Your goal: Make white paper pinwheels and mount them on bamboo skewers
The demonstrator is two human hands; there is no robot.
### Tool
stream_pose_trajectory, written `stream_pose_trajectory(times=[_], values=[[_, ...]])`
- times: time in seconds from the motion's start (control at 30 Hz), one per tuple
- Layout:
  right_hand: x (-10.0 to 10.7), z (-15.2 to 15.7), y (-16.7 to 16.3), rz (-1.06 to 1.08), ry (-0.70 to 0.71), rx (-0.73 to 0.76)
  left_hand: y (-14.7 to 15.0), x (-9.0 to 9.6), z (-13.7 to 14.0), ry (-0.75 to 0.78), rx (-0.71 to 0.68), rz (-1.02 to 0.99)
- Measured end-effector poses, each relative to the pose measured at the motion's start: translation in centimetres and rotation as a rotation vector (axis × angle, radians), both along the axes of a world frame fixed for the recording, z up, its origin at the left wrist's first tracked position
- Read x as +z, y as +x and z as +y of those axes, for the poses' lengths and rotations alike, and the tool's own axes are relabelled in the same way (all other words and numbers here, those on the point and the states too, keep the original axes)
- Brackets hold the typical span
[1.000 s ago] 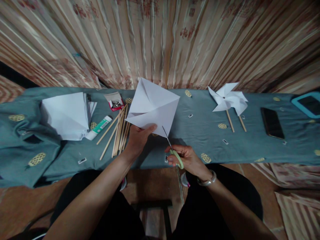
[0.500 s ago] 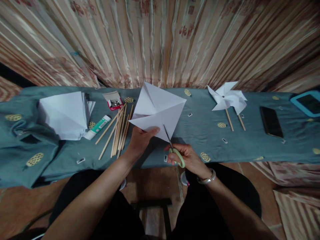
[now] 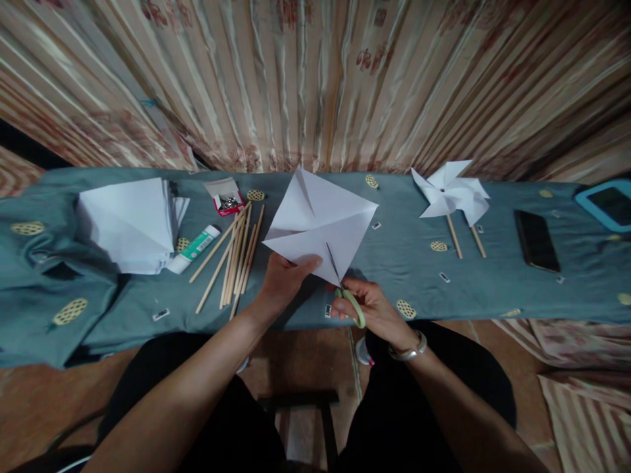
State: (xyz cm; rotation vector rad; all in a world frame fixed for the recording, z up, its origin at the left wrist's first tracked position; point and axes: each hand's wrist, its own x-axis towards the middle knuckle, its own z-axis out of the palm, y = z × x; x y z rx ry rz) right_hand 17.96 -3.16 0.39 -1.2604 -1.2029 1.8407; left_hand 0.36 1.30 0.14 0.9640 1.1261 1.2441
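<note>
A square sheet of white paper (image 3: 340, 220) with fold creases and cuts running in from its corners is held over the table's middle. My left hand (image 3: 286, 279) is closed on its lower left edge, thumb on top and fingers hidden beneath. In my right hand (image 3: 372, 303) are scissors (image 3: 355, 309) with light green handles, fingers through the loops. Their blade lies across the paper near its bottom corner, pointing up towards the centre; the other blade is hidden under the sheet.
Left of the paper lie wooden sticks (image 3: 217, 272), a glue stick (image 3: 194, 248), a red box of metal pins (image 3: 227, 200) and a stack of white paper (image 3: 125, 226). To the right are paper pinwheels (image 3: 448, 187), a black phone (image 3: 537, 240) and a blue-framed device (image 3: 608, 202). A curtain (image 3: 315, 85) hangs behind.
The paper has shifted slightly to the right and towards me, my left hand moving along with it. My right hand and the scissors stay almost in place, with the blade further into the corner.
</note>
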Motion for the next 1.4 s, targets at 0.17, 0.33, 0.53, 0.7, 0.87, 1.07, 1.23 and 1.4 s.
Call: stream_pose_trajectory(times=[0.17, 0.33, 0.53, 0.7, 0.87, 1.07, 1.23, 1.4], values=[[-0.09, 0.03, 0.06, -0.011, -0.003, 0.002, -0.03, 0.12, -0.01, 0.005, -0.006, 0.017], [-0.09, 0.0, -0.05, -0.003, -0.029, -0.018, -0.05, -0.02, 0.07, 0.011, -0.002, 0.003], [-0.2, -0.01, -0.18, 0.021, -0.067, -0.048, -0.02, 0.07, 0.08, 0.024, -0.005, -0.018], [-0.2, -0.05, -0.34, 0.01, -0.06, -0.061, -0.02, -0.14, 0.14, 0.014, 0.004, -0.01], [-0.02, -0.01, -0.63, 0.026, -0.105, -0.098, -0.13, -0.27, 0.17, 0.022, 0.0, 0.004], [-0.2, 0.0, -0.71, 0.042, -0.113, -0.106, -0.17, -0.16, 0.08, 0.02, -0.014, 0.029], [-0.24, -0.04, -0.53, 0.029, -0.092, -0.087, -0.12, -0.3, 0.15, 0.025, -0.006, 0.025], [-0.11, 0.01, -0.37, 0.006, -0.045, -0.045, -0.01, -0.24, 0.07, 0.013, -0.022, 0.006]])
